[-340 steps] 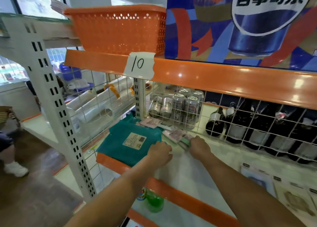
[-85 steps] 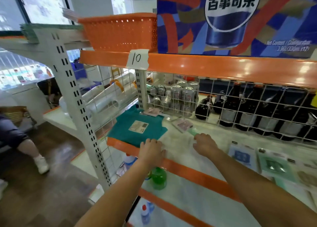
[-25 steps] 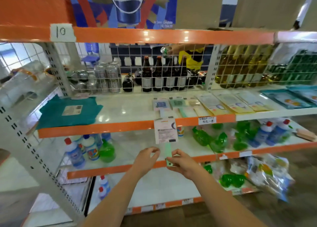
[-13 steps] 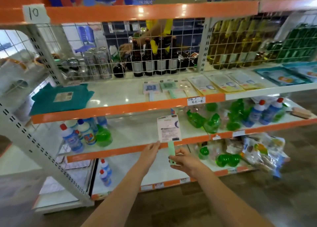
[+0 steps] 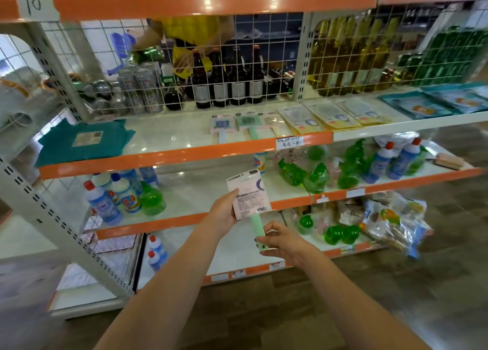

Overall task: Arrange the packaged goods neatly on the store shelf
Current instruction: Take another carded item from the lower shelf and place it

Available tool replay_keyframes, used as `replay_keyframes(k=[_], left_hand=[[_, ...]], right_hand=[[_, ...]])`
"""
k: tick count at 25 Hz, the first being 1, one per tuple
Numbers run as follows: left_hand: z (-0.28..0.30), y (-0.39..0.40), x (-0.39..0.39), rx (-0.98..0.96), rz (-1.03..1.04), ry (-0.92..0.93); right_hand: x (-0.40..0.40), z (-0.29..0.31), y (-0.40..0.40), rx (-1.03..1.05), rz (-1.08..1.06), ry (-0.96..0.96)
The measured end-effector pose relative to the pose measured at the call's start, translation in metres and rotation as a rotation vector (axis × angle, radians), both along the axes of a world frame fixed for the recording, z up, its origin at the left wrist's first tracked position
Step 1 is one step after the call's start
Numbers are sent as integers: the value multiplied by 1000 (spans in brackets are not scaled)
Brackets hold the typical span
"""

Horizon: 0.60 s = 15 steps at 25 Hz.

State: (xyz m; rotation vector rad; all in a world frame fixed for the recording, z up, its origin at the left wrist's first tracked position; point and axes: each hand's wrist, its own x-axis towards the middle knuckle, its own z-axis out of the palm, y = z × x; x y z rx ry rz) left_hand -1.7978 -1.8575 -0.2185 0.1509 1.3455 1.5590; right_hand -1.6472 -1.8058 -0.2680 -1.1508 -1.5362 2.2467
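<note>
Both hands hold one carded brush (image 5: 249, 197) upright in front of the shelf (image 5: 184, 153). Left hand (image 5: 224, 213) fingers grip the card's left edge; right hand (image 5: 281, 241) fingers pinch the green handle's lower end. Similar packs (image 5: 247, 121) lie along the shelf's front edge.

Both bare forearms extended forward toward packaged brush (image 5: 249, 195); left hand (image 5: 224, 213) cupped against card's left edge, fingers behind; right hand (image 5: 284, 241) pinched on handle below card.
</note>
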Motion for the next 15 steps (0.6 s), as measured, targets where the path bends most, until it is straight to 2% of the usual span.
replay_keyframes(k=[5, 8, 10, 13, 15], left_hand=[[-4, -2, 9, -57, 13, 76], [-4, 4, 11, -103, 51, 131], [-4, 9, 12, -144, 68, 174], [-6, 16, 15, -180, 84, 250], [-4, 19, 20, -200, 66, 311]], right_hand=[[13, 4, -1, 45, 36, -73], [13, 11, 2, 150, 73, -179], [8, 18, 2, 320, 132, -294], [-4, 23, -1, 731, 254, -525], [-10, 22, 0, 899, 257, -644]])
